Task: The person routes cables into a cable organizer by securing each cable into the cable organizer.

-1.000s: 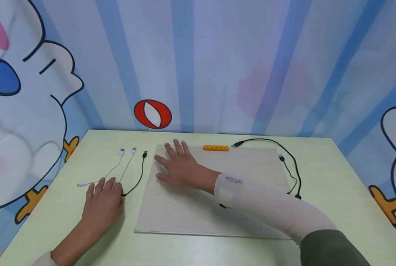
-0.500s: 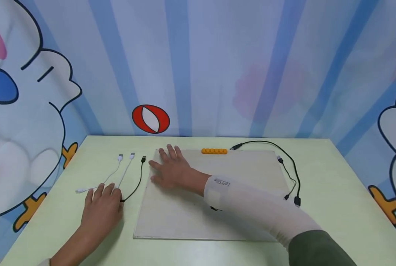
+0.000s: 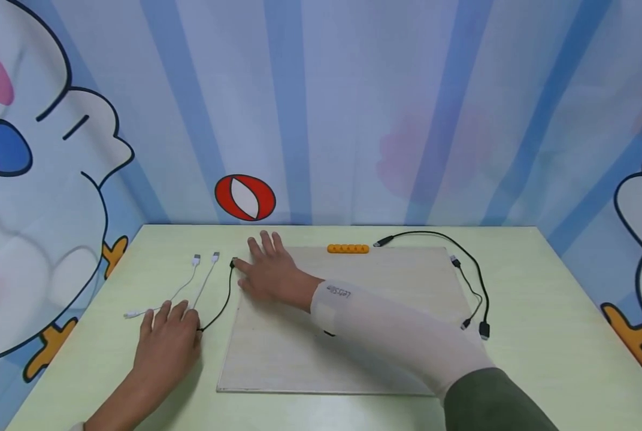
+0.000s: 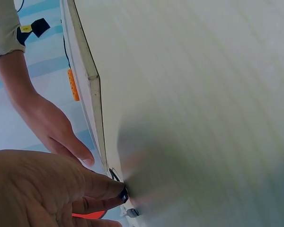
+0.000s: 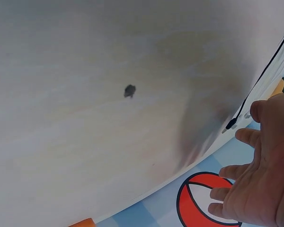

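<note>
In the head view, a smooth, pale yellow-green bench (image 3: 558,335) runs back to a striped blue fabric backdrop (image 3: 337,120). A flat, whitish rectangular board (image 3: 278,365) lies across its middle; bench surface shows between the board's near edge and the frame, and a wider strip extends to its right. An orange bumpy bar (image 3: 348,248) sits at the board's far edge. A thick black cable (image 3: 469,256) arcs around the far-right corner, with a short thin black cable (image 3: 481,298) inside the arc. Left of the board, a slim black USB cable (image 3: 229,294) curves beside two thin white USB cables (image 3: 205,283). The left hand (image 3: 167,347) is at its near end; the right hand (image 3: 267,272), fingers spread, is over the board's far-left corner, thumb near the far plug.

In the left wrist view, the left hand's grip pinches a black plug just off the board's thick edge.

In the right wrist view, the right hand's grip is spread near the slim cable's plug; contact cannot be told.
</note>
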`<state>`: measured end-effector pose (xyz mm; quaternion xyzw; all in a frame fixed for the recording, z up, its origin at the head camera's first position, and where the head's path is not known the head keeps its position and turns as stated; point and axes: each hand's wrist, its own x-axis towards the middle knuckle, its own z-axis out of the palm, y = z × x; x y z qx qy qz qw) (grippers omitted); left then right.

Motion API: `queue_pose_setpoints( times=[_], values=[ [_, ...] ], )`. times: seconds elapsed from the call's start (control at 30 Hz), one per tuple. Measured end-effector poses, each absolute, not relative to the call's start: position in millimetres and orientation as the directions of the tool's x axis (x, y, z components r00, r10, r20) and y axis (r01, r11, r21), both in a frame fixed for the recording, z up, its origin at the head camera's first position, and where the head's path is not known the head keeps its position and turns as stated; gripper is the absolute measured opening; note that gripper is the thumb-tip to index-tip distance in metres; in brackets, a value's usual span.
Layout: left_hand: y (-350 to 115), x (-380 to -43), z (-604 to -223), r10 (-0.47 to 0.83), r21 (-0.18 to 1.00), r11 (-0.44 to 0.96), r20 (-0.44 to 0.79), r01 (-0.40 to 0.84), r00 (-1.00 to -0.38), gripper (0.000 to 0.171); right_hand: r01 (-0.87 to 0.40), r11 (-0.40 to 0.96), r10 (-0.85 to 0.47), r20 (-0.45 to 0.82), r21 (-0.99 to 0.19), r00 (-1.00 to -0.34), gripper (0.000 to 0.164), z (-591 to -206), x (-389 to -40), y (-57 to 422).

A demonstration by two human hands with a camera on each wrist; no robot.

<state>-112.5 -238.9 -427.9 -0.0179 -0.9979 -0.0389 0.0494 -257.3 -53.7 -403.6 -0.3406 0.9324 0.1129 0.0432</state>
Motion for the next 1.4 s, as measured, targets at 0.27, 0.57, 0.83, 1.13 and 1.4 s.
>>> queue_pose_setpoints(
  times=[0.27, 0.57, 0.83, 1.13, 1.4],
  values=[
    [-240.3, -112.7, -427.6, 0.035, 0.085, 0.995, 0.089, 0.043, -0.995, 0.007, -0.643, 0.704, -0.633, -0.145, 0.301, -0.761, 0.056, -408.8, -263.4, -58.7],
    [-238.6, -113.5, -427.7, 0.041, 0.087, 0.995, 0.088, 0.049, -0.995, 0.011, -0.658, 0.672, -0.661, -0.125, 0.341, -0.740, 0.056, -412.2, -268.2, -59.7],
    [-236.3, -117.3, -425.7, 0.035, 0.087, 0.995, 0.050, 0.039, -0.998, 0.011, -0.683, 0.623, -0.698, -0.122, 0.381, -0.705, 0.058, -415.2, -273.9, -67.8],
    [-239.2, -115.4, -424.5, 0.037, 0.098, 0.994, 0.078, 0.045, -0.996, 0.010, -0.695, 0.523, -0.786, -0.036, 0.493, -0.617, 0.040, -414.7, -274.8, -90.1],
    [-239.7, -117.8, -422.0, 0.024, 0.104, 0.994, 0.051, 0.029, -0.998, 0.009, -0.662, 0.501, -0.805, 0.019, 0.557, -0.593, 0.031, -415.0, -274.4, -97.9]
  ],
)
